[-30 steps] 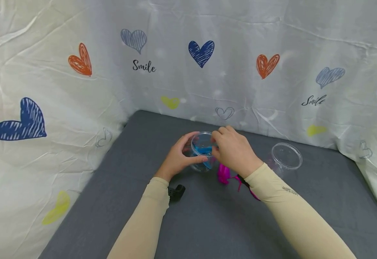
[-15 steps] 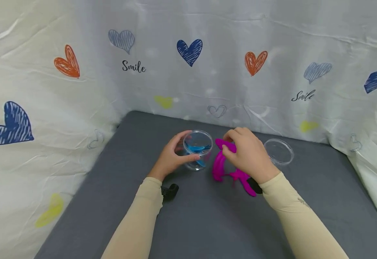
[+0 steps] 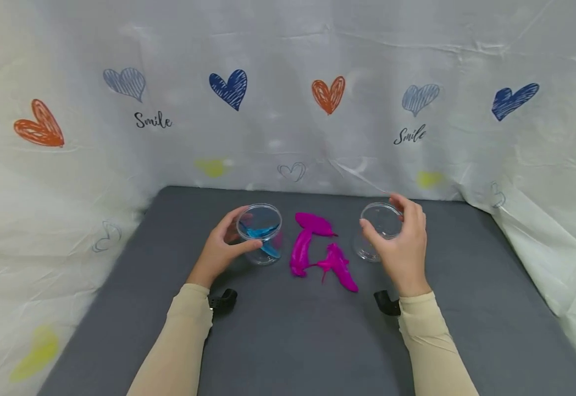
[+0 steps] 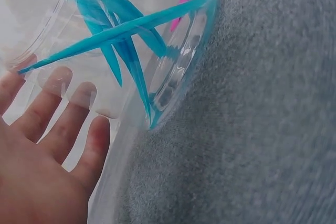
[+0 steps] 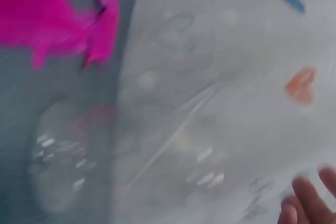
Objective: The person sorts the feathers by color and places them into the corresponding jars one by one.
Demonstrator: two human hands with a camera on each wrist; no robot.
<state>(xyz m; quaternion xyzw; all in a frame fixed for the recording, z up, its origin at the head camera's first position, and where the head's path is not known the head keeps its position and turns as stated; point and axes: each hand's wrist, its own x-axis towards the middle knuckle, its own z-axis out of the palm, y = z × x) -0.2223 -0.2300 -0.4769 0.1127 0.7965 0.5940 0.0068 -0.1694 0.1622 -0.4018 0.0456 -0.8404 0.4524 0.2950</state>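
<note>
One blue-filled jar snug in the left grip, one clear jar beside the wide right grip

From head height, I look forward and down, toward twelve o'clock, across the tabletop; both close wrist views share magenta pieces.

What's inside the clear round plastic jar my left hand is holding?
Inside the jar are several slender, pointed blue pieces, crossing one another. Where they overlap, parts behind are covered, so I can't tell exactly how many.
</note>
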